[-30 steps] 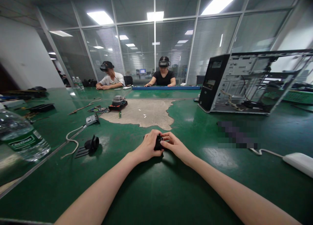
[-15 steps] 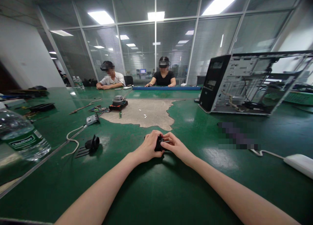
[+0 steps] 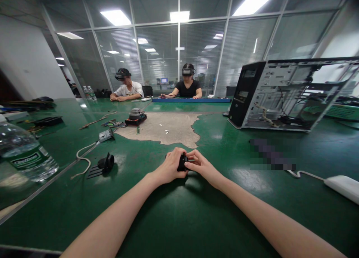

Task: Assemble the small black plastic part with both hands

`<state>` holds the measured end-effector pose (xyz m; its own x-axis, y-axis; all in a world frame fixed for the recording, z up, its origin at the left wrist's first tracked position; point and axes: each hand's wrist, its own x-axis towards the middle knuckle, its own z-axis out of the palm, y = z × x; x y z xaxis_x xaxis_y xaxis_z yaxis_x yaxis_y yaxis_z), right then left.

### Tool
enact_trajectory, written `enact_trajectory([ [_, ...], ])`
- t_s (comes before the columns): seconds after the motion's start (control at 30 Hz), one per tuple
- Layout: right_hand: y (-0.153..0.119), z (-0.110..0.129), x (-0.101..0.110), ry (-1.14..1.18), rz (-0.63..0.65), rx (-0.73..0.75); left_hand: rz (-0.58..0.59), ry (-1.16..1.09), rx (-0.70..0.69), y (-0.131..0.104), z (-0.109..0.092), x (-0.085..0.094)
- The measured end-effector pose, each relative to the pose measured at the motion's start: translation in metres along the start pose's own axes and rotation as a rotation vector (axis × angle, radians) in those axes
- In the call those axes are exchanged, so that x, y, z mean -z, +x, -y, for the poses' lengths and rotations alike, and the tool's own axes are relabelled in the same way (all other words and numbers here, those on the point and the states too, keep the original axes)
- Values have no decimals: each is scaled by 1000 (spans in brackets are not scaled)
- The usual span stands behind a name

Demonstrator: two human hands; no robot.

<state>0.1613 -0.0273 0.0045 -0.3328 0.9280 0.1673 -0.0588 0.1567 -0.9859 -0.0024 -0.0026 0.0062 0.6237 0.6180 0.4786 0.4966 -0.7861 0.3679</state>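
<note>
Between my hands, low over the green table, is a small black part [image 3: 181, 163]; its kind is mostly hidden by my fingers. My left hand [image 3: 170, 166] wraps round it from the left, thumb in front and fingers over the top. From the right, my right hand [image 3: 202, 166] pinches its edge with thumb and fingertips. A black plastic piece with long prongs [image 3: 103, 164] lies to the left of my hands. Beyond them, a bare tan patch [image 3: 168, 127] shows in the tabletop [image 3: 185, 220].
An opened computer case [image 3: 249, 97] stands at the right, near a white power strip [image 3: 343, 187] with a cord. At the left are a water bottle [image 3: 30, 159] and a metal bracket [image 3: 106, 135]. A heatsink fan [image 3: 136, 116] sits farther back. Two people sit across the table.
My hands stay almost in place, still holding the black part. Across the table, the hand of the person in black has moved slightly left.
</note>
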Motion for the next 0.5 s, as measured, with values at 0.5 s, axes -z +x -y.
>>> enact_trajectory([
  [0.5,-1,2,-1,-21,-30,-12,3,5,5,0,0,-1],
])
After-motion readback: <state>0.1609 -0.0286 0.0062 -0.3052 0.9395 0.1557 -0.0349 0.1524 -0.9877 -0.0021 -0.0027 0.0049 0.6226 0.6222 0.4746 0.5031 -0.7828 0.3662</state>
